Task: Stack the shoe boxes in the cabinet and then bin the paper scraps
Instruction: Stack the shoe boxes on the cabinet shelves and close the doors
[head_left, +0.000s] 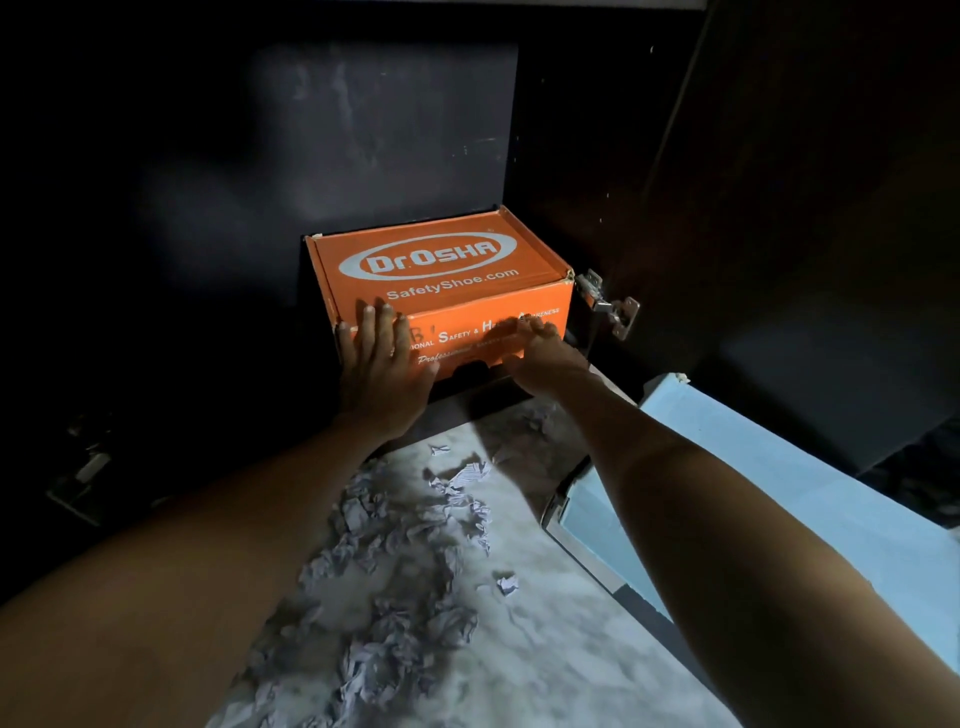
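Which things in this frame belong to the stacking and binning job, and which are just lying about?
Part of the job:
orange shoe box, pressed by left hand and right hand
light blue box on the floor
crumpled paper scraps
dark cabinet

Just there:
cabinet door hinge
marbled floor

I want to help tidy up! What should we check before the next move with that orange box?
1. Orange cardboard shoe box sits inside the dark cabinet: ok.
2. Left hand lies flat on the box front: ok.
3. Right hand lies flat on the box front: ok, though blurred.
4. Box pushed fully to the back wall: cannot tell.
5. Pale blue box stacked in the cabinet: not ok, it is outside on the floor.
6. Crumpled paper scraps binned: not ok, they lie on the marbled floor.
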